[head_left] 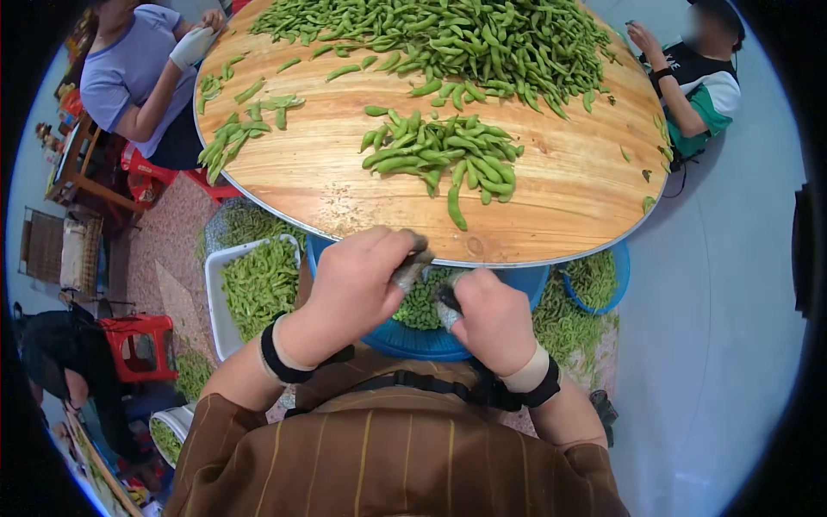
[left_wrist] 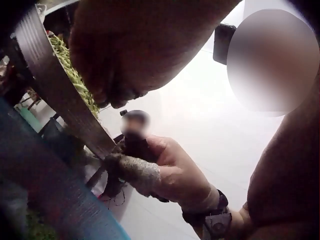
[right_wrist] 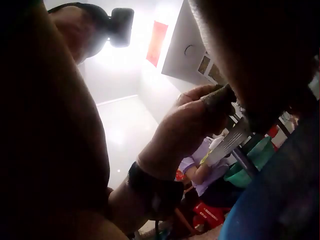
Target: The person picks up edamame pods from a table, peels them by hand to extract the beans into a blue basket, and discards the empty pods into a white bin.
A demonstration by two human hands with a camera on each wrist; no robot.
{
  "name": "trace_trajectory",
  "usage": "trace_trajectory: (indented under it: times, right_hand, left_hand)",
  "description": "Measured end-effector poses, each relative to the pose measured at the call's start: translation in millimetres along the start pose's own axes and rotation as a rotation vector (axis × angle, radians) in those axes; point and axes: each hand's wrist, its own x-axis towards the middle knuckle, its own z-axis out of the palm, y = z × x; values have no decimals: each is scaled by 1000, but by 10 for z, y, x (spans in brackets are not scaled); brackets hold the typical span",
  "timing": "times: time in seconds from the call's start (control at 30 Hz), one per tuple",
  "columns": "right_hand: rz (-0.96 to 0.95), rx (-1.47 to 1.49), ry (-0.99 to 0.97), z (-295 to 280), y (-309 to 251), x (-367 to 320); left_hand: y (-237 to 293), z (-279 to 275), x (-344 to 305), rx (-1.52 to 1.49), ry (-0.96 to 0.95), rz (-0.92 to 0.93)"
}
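Both hands hover over a blue basin (head_left: 405, 342) of shelled green beans (head_left: 417, 310), at the table's near edge. My left hand (head_left: 357, 276) is on the left, fingers curled, its thumb wrapped in grey, stained tape; that thumb also shows on the left hand (right_wrist: 182, 120) in the right wrist view. Opposite, my right hand (head_left: 495, 319) has curled fingers and a similarly wrapped thumb (left_wrist: 137, 171). A gap separates the hands in the head view. I cannot tell whether either pinches a pod. Beyond them a small pile of green soybean pods (head_left: 444, 151) lies on the round wooden table (head_left: 345, 202).
A large heap of pods (head_left: 482, 39) covers the table's far side. A white tub (head_left: 226, 323) of empty-looking pods stands left, a blue basket (head_left: 622, 276) right, with husks (head_left: 564, 332) on the floor. People sit at the far left and right; a red stool (head_left: 142, 345) stands lower left.
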Motion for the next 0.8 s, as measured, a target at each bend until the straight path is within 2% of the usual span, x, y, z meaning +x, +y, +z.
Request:
trace_trajectory:
  times: [0.07,0.13,0.17,0.2,0.27,0.33,0.43,0.5,0.53,0.6,0.63,0.73,0.77,0.8]
  right_hand:
    - [-70,-7,-10,57,41,-7]
    - [-87,85,114,39,48,36]
    - [-64,44,189,-31,39,80]
    - [-67,46,184,-80,25,156]
    - [4,-70,357,-139,9,363]
    - [-15,-45,392,-63,94,487]
    - [3,-67,311,-57,140,538]
    - [31,166,216,-130,135,457]
    - [30,170,207,-153,129,416]
    - [90,434,109,-220,132,329]
    - [153,482,42,-256,140,276]
    - [229,580,35,-316,121,185]
    - [236,583,38,-296,131,164]
    - [252,717,97,-258,140,150]
  left_hand:
    - [23,50,102,-6,30,19]
    - [-1,94,161,-152,-3,-50]
    - [-43,138,157,-318,-52,-178]
    - [-94,198,147,-318,-50,-183]
    - [-179,291,139,-557,38,-369]
    - [-219,280,117,-588,6,-362]
    - [-186,195,119,-709,33,-339]
    - [-59,73,114,-289,70,-84]
    - [-59,67,100,-289,70,-94]
    - [-63,70,116,-126,-41,185]
    - [-33,46,94,-111,-173,98]
    - [18,47,49,-80,-292,56]
    - [40,73,34,-82,-300,59]
    - [67,108,14,-202,-274,41]
